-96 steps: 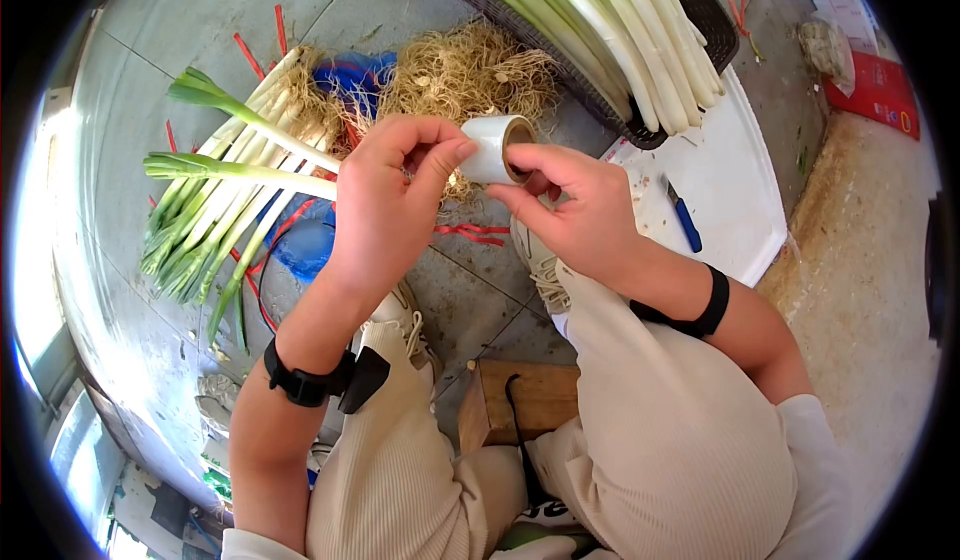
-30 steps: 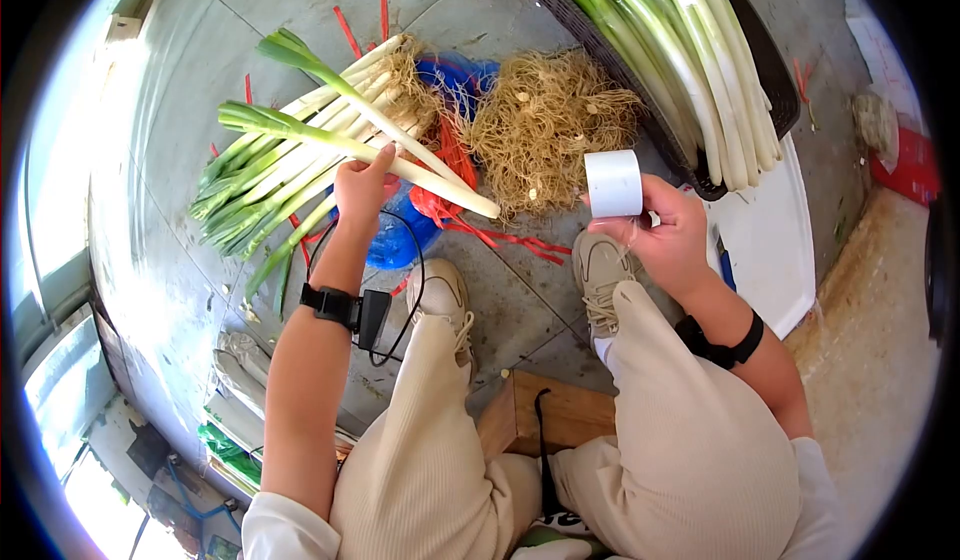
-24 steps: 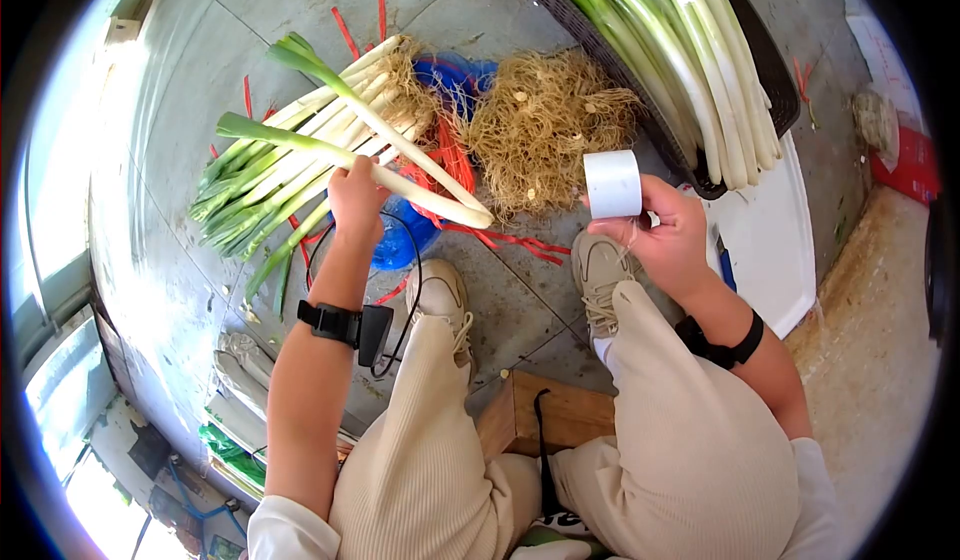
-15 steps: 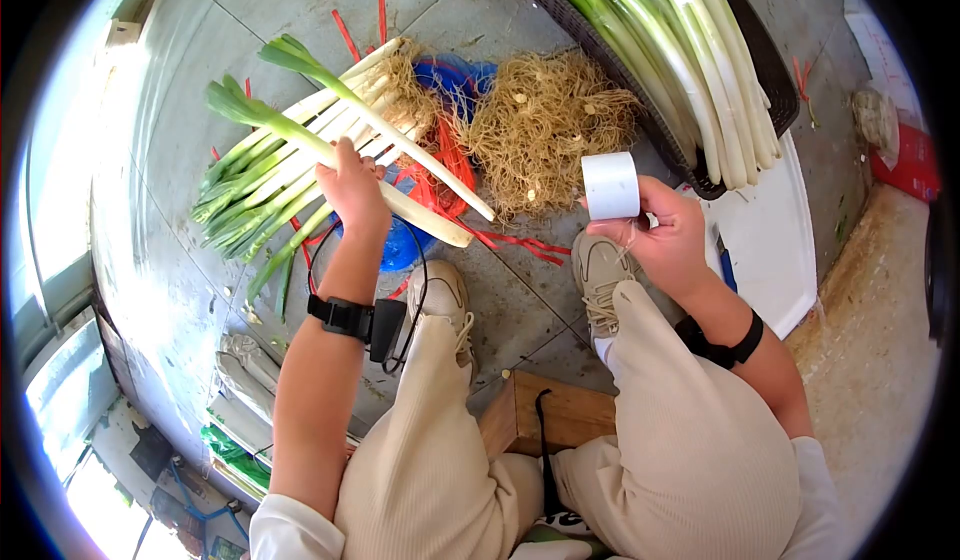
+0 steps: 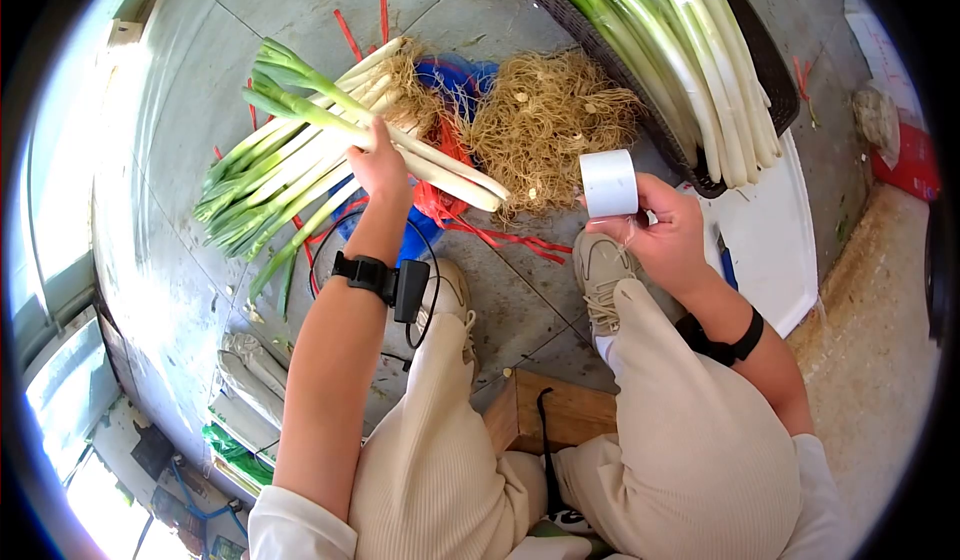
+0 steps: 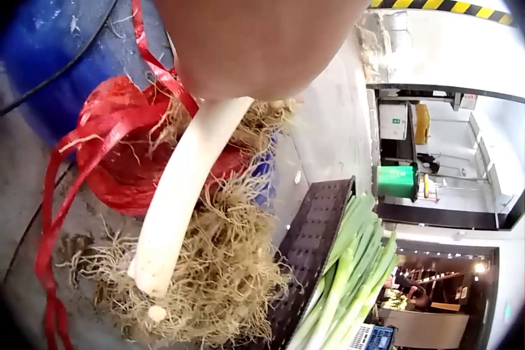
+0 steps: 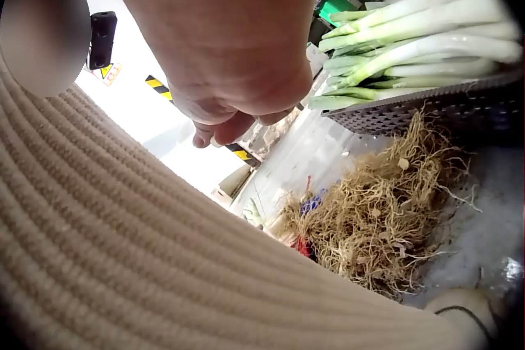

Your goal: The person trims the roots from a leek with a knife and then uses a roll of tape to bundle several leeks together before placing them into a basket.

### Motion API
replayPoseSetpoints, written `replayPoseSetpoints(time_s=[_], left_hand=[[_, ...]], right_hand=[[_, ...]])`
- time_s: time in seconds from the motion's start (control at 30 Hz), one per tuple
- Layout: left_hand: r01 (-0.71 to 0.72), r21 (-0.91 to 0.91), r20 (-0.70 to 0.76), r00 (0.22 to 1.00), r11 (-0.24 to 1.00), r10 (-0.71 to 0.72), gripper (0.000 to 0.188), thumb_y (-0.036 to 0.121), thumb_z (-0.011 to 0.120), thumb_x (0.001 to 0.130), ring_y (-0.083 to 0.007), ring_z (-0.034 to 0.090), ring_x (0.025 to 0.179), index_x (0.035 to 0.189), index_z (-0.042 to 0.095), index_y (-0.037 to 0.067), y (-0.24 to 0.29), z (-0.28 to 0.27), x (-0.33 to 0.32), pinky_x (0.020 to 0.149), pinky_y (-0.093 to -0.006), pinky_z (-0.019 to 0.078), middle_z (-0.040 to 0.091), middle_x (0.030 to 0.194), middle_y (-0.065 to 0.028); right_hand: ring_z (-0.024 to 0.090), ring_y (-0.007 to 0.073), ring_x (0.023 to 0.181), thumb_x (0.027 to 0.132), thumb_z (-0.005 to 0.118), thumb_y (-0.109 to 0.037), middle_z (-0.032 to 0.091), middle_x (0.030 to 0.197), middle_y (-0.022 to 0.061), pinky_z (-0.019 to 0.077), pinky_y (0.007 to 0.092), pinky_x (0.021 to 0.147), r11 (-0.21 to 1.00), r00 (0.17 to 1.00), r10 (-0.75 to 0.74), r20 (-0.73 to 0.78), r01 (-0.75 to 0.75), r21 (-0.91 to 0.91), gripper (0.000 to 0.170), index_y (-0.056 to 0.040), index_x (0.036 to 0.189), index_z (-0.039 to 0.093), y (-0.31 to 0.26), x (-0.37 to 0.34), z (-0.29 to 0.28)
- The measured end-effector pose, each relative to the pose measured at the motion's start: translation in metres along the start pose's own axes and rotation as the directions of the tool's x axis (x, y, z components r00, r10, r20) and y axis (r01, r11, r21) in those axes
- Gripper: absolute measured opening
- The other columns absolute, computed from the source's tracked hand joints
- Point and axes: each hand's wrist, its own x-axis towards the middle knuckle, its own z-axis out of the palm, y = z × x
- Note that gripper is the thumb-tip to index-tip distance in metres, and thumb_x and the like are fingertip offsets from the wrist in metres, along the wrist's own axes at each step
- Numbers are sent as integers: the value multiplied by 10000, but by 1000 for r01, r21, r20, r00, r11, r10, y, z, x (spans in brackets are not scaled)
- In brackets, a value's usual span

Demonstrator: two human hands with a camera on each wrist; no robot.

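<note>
In the head view my left hand (image 5: 382,165) grips a trimmed leek (image 5: 440,179) by its pale shaft. It lies alongside a second trimmed leek (image 5: 455,164), over a pile of leeks (image 5: 300,160) with roots on. The left wrist view shows the white shaft (image 6: 182,194) coming out below my left hand (image 6: 254,30), its cut end over the cut roots. My right hand (image 5: 675,240) holds a roll of white tape (image 5: 608,185), thumb below it. In the right wrist view the right hand (image 7: 238,54) hides the roll.
A heap of cut roots (image 5: 550,130) lies ahead, beside a dark basket (image 5: 570,35) of trimmed leeks (image 5: 690,70). Red strips (image 5: 510,245) and a blue bag (image 5: 405,250) lie near the shoes. A blue-handled knife (image 5: 727,263) rests on a white board (image 5: 775,230) at right.
Earlier both hands were at the tape roll. My left hand then took a leek from the pile, drew it back, and now brings it right beside the other trimmed leek. The right hand barely moves.
</note>
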Motion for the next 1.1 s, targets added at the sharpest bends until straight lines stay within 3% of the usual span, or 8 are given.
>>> replayPoseSetpoints(time_s=[0.33, 0.57, 0.67, 0.73, 0.8, 0.87, 1.0, 1.1], left_hand=[[-118, 221, 138, 986, 968, 89, 512, 373, 781, 887, -220, 656, 857, 1117, 574, -35, -7, 2, 7, 749, -357, 534, 675, 988, -141], [-57, 3, 205, 977, 998, 55, 360, 265, 660, 984, -229, 699, 743, 1133, 514, -29, 15, -1, -17, 635, -353, 554, 672, 923, -142], [-55, -82, 280, 957, 995, 76, 313, 233, 614, 1010, -247, 711, 701, 1101, 451, -18, 31, -5, -40, 590, -356, 579, 652, 895, -147], [-30, -215, 419, 900, 976, 120, 312, 229, 585, 1024, -275, 714, 697, 1101, 400, -9, 46, -5, -62, 586, -380, 612, 635, 889, -152], [-16, -202, 469, 876, 979, 111, 311, 233, 566, 1033, -292, 717, 694, 1102, 365, 7, 63, -4, -82, 583, -407, 631, 619, 906, -148], [-51, -220, 634, 751, 974, 183, 309, 238, 563, 1034, -279, 717, 694, 1118, 366, 16, 75, -2, -101, 581, -403, 630, 612, 931, -141], [96, -170, 818, 569, 981, 86, 330, 250, 567, 1032, -256, 711, 671, 1163, 370, 20, 90, 10, -138, 558, -380, 626, 610, 967, -140], [143, -89, 891, 453, 986, 14, 361, 306, 575, 1027, -217, 704, 668, 1203, 420, 31, 95, 17, -157, 567, -357, 626, 620, 965, -118]], right_hand=[[653, 68, 788, 824, 838, -170, 757, 961, 60, 519, 246, 688, 1000, 1000, 17, -8, -17, -7, 411, -27, 1178, 688, 1, 0, -2], [662, 77, 811, 831, 830, -154, 751, 961, 48, 519, 241, 694, 999, 999, 27, -19, -27, 20, 441, -25, 1218, 663, 4, 1, -3], [658, 79, 765, 853, 795, -98, 735, 936, 42, 520, 224, 645, 978, 990, 101, -97, -81, 194, 395, -12, 1209, 648, -3, 6, -3], [641, 74, 705, 878, 743, -58, 711, 897, 38, 519, 211, 584, 914, 953, 298, -56, -268, 304, 300, -1, 1156, 646, -13, 16, -14], [620, 77, 651, 894, 711, -53, 689, 891, 41, 544, 217, 556, 901, 948, 303, -96, -252, 352, 252, 2, 1128, 636, -18, 29, -15], [644, 94, 708, 915, 678, -56, 687, 997, 61, 592, 255, 585, 818, 946, 307, -101, -208, 536, 299, -7, 1197, 594, -11, 41, -17], [616, 149, 1079, 967, 643, -98, 645, 1215, 49, 606, 411, 805, 652, 974, 225, -32, -126, 747, 330, -79, 1280, 541, -19, 71, -8], [578, 167, 1168, 973, 653, -135, 642, 1246, 16, 547, 466, 907, 577, 995, 91, 42, -87, 812, 337, -99, 1293, 552, -14, 92, -6]])
